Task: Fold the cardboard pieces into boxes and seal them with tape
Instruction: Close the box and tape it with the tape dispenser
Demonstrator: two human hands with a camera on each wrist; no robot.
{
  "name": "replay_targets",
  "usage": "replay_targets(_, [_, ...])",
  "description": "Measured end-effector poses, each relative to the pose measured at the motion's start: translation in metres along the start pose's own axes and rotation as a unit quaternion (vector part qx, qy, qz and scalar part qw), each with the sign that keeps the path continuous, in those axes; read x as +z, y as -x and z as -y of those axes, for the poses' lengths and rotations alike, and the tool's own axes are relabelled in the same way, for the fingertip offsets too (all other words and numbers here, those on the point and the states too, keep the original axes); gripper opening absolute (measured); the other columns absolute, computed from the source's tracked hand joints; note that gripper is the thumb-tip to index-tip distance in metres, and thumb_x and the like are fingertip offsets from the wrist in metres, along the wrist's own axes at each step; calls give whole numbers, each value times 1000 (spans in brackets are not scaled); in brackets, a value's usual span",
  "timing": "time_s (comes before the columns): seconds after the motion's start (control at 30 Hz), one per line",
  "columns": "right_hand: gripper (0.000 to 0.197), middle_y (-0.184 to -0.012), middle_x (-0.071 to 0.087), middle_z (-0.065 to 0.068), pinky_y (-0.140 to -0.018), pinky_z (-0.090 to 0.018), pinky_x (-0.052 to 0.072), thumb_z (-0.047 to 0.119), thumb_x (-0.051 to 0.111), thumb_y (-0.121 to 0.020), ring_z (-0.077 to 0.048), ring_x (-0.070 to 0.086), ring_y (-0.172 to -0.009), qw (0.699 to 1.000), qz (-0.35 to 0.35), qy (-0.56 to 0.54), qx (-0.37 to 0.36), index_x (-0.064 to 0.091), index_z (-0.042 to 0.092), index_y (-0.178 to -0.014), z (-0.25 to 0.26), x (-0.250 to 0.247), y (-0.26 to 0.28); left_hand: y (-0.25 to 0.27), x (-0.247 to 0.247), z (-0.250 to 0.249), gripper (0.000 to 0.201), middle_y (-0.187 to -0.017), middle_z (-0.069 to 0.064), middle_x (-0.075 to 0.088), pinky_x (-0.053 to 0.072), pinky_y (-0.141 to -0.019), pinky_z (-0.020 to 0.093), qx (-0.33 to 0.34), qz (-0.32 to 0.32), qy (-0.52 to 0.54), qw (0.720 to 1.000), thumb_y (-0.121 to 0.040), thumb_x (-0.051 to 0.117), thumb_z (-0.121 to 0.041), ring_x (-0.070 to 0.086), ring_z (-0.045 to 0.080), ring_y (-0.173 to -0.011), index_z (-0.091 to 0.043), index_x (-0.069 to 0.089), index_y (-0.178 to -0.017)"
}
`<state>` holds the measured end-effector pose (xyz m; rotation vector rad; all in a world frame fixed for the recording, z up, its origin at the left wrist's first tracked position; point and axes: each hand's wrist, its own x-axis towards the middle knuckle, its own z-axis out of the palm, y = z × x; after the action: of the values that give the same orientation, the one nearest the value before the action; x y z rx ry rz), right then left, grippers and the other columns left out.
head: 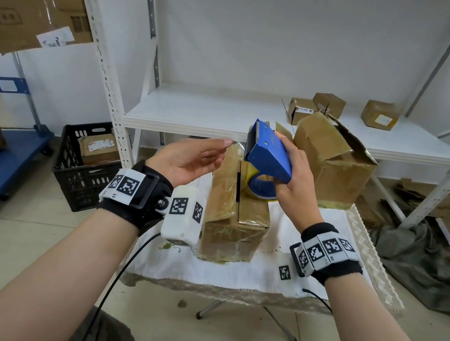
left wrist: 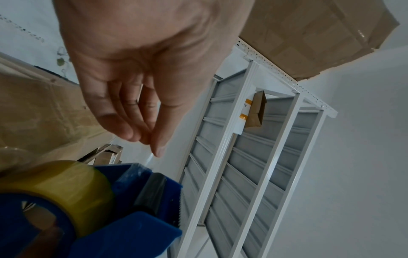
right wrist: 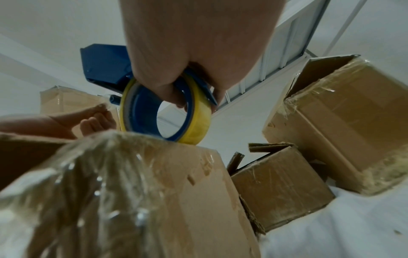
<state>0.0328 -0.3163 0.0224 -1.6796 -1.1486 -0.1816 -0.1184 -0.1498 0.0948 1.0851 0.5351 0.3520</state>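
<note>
My right hand (head: 289,167) grips a blue tape dispenser (head: 269,154) with a yellow tape roll (right wrist: 194,122), held above a brown cardboard box (head: 230,208). The dispenser's toothed blade points up and to the left. My left hand (head: 206,151) hovers palm-up just left of the blade with its fingers straight and its thumb close to the fingertips (left wrist: 154,143). I see no tape strand between them. The box stands on the white-clothed table (head: 262,274). Its top flaps are wrapped in clear tape, and a dark gap runs between them.
A larger taped box (head: 329,166) with a raised flap stands behind my right hand, and a smaller box (right wrist: 278,188) sits beside it. White shelving (head: 224,119) holds three small parcels at the back. A black crate (head: 83,164) and a blue cart (head: 0,165) stand on the floor to the left.
</note>
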Motion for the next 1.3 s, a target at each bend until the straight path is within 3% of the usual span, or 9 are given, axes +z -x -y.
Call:
replay_targets(0.1, [87,-135,50,-3,-101,-15,36,-17,50,-76,-18,50,-119,1000,-12,-3,-18,39,25,-151,-1,-3,1,2,3,-4,5,-70,1,71,56,-62,14,25,-7,-24,999,-88,73,-4,63,7,-59,-4,72,-93])
replay_targets(0.2, [86,-129,50,-8,-95,-6,33,-18,51,-77,-14,48,-111,999,-12,22,-24,39,23,-152,-1,-6,-1,1,5,-8,5,-76,3,71,55,-60,15,44,-21,-59,997,-87,75,-3,63,9,-64,-3,73,-91])
replay_targets(0.37, [80,-120,48,-4,-92,-12,34,-9,60,-83,-17,47,-109,997,-17,61,-48,40,27,-151,-2,-17,-5,-1,10,-8,2,-75,4,71,54,-60,16,51,-38,-93,994,-87,73,-2,61,10,-64,-1,72,-89])
replay_targets(0.67, [80,-120,47,-5,-91,-9,30,-8,62,-85,-20,44,-111,993,-20,99,-66,39,30,-151,0,-35,-3,-3,17,-7,5,-75,3,69,54,-60,16,61,-37,-132,989,-89,71,-2,60,10,-65,-4,72,-85])
replay_targets(0.9, [77,-119,45,-2,-91,-12,33,0,63,-88,-18,43,-111,990,-19,109,-85,37,31,-153,-7,-42,1,-2,17,-10,4,-80,4,69,55,-64,18,66,-31,-174,982,-92,69,-2,60,10,-68,-2,73,-92])
replay_targets(1.03, [83,-120,45,-2,-90,-23,39,-9,63,-84,-21,44,-112,989,-27,128,-70,38,31,-152,-13,-43,5,-2,18,-17,5,-65,-4,67,54,-69,20,75,-28,-217,973,-94,67,-5,57,9,-66,-1,71,-93])
replay_targets(1.1, [80,-120,44,-3,-90,-19,37,-7,63,-85,-20,43,-112,988,-32,138,-66,39,29,-152,-17,-47,7,-1,16,-26,6,-69,-2,67,55,-71,20,86,-42,-228,969,-95,66,-5,57,9,-67,-2,69,-92])
replay_targets(1.23, [68,-120,44,-6,-94,-10,28,23,53,-83,-19,41,-112,989,-75,125,-30,42,25,-150,-31,-70,21,-2,-10,-54,4,-80,3,59,53,-62,16,132,-101,-224,960,-96,64,-3,54,10,-67,-3,66,-92])
replay_targets(1.3, [71,-120,44,-6,-95,-12,28,10,64,-86,-24,41,-114,990,-63,124,-23,41,25,-151,-37,-70,28,-6,-19,-60,5,-79,3,59,53,-62,16,133,-113,-237,956,-95,66,-5,54,10,-67,-4,66,-90])
